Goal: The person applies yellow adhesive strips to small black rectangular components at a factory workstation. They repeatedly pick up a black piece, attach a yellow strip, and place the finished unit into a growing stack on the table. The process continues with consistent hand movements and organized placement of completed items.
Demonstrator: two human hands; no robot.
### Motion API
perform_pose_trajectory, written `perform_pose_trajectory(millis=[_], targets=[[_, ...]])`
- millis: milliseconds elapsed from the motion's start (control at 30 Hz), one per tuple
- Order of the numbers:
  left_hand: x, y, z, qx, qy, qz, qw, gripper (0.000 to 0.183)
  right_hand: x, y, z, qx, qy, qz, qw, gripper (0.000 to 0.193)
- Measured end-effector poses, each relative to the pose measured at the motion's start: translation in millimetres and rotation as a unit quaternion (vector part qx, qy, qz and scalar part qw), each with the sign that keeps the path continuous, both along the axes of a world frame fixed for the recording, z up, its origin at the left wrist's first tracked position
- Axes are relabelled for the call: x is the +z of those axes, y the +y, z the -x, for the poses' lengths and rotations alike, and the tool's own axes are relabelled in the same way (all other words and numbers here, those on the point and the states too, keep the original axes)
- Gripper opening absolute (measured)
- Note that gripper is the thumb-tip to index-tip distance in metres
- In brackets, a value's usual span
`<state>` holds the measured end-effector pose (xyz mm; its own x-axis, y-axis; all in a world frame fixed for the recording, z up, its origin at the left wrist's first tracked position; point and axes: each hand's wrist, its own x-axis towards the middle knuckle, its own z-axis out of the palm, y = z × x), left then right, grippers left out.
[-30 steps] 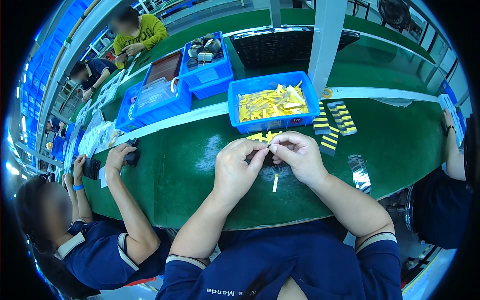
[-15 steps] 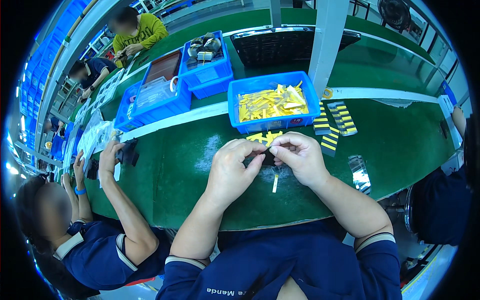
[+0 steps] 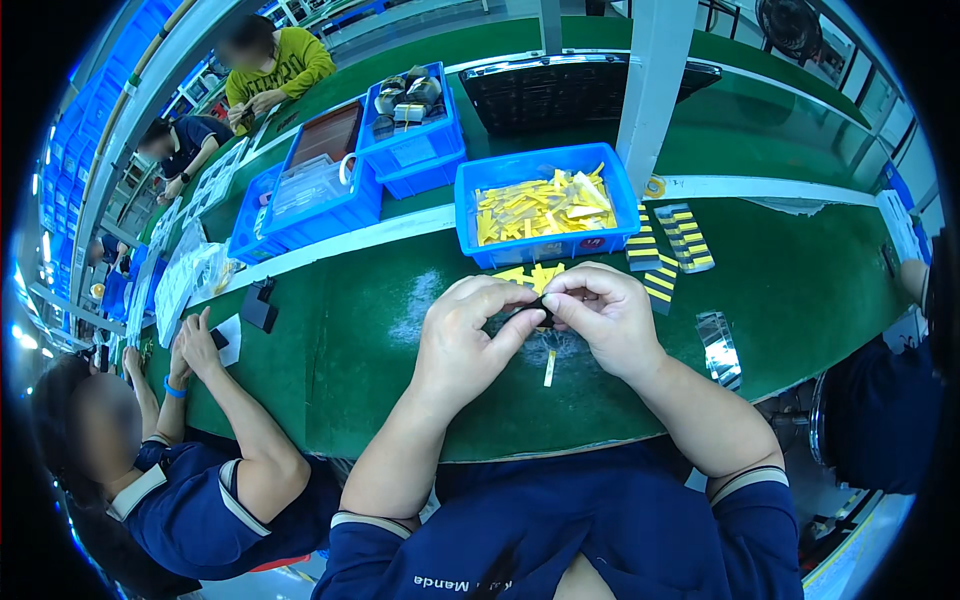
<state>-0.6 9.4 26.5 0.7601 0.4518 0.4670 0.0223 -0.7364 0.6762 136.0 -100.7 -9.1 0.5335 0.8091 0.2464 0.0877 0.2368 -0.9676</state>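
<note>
Now black piece (image 3: pixel 546 319) plainer between fingers (image 3: pixel 502 294)

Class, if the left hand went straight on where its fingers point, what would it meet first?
Past the small black piece it touches, the left hand would probably meet the right hand first, though depth is unclear.

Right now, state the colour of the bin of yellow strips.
The bin is blue; best in the head view.

The blue bin (image 3: pixel 548 250) is smooth plastic; the green tabletop (image 3: pixel 380 390) looks smooth, with a rough-looking, whitish scuffed patch (image 3: pixel 418 308). A silvery sheet (image 3: pixel 719 348) is mirror-glossy. The navy shirt (image 3: pixel 620 510) is matt cloth.
</note>
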Motion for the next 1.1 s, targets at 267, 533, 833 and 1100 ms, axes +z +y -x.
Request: perform_pose_trajectory(millis=[267,533,833,1100], targets=[[-3,-1,-1,0.018,-0.009,-0.061,0.998,0.011,6,-3,4,-0.003,-0.054,-0.003,0.999,0.007],[1,2,2,-0.005,0.019,0.014,1.0,0.011,11,-6,5,-0.006,-0.11,-0.014,0.994,0.007],[4,1,3,-0.008,0.017,0.01,1.0,0.013,15,-7,5,-0.018,-0.142,-0.025,0.989,0.006],[3,7,5,-0.024,0.018,0.002,1.0,0.014,16,-8,5,-0.022,-0.133,-0.019,0.991,0.007]])
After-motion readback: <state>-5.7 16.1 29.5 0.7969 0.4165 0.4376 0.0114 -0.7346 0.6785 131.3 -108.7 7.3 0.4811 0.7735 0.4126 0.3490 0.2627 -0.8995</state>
